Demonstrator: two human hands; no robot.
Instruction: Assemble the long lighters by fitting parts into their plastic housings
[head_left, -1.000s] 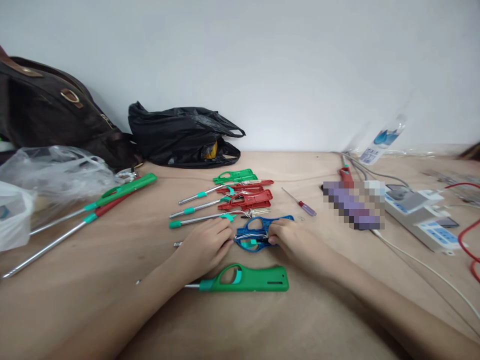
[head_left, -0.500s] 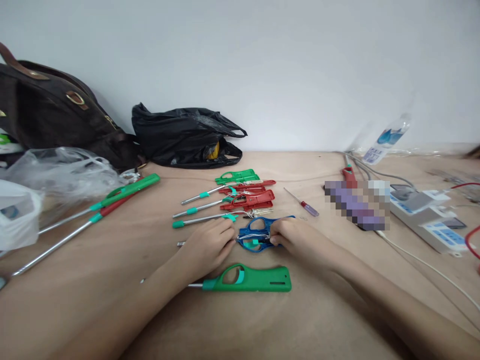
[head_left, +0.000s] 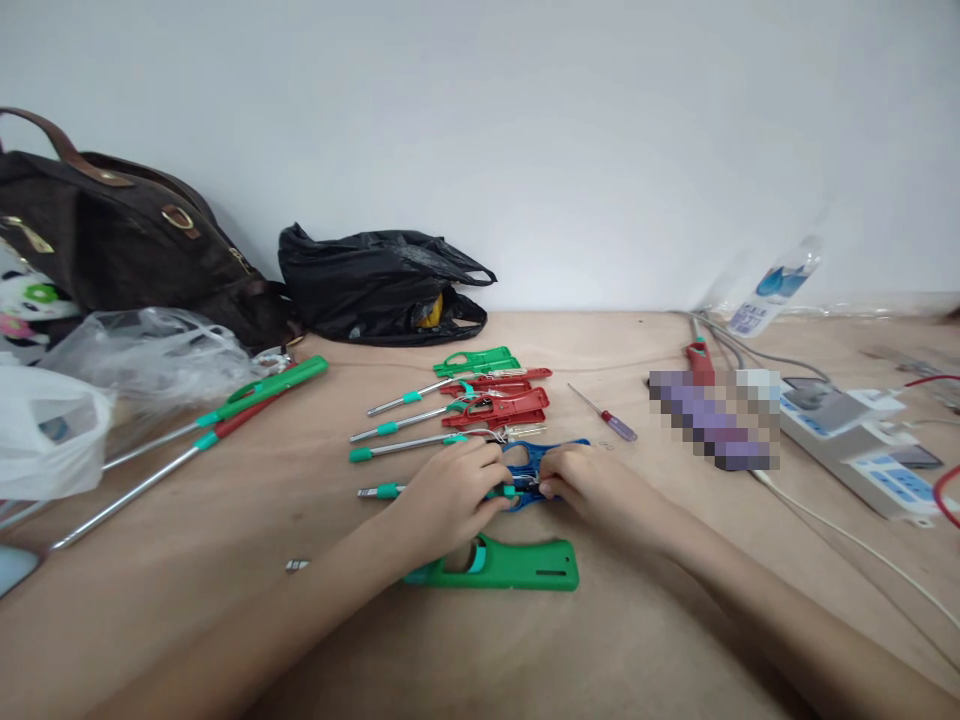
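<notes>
An opened blue gas lighter (head_left: 534, 460) lies in front of me, its two handle halves side by side with wires and a teal trigger (head_left: 511, 492) inside. Its metal tube (head_left: 367, 492) with a teal collar sticks out to the left. Over the trigger area, my left hand (head_left: 459, 492) has its fingers closed on the lighter. My right hand (head_left: 576, 472) pinches at the inside of the handle; its fingers partly hide the part there. Nearest to me lies a whole green lighter (head_left: 529, 565), partly under my left forearm.
Opened lighters with red halves (head_left: 517, 405) and a green half (head_left: 487, 360) lie just beyond. A screwdriver (head_left: 616, 424) rests right of them. Left are whole lighters (head_left: 289, 378), plastic bags (head_left: 150, 350) and a backpack (head_left: 127, 230); right, a power strip (head_left: 855, 430) with cables.
My left hand has moved right, from the tube's end onto the trigger area of the blue lighter. My right hand stays at the handle. The view has tilted slightly.
</notes>
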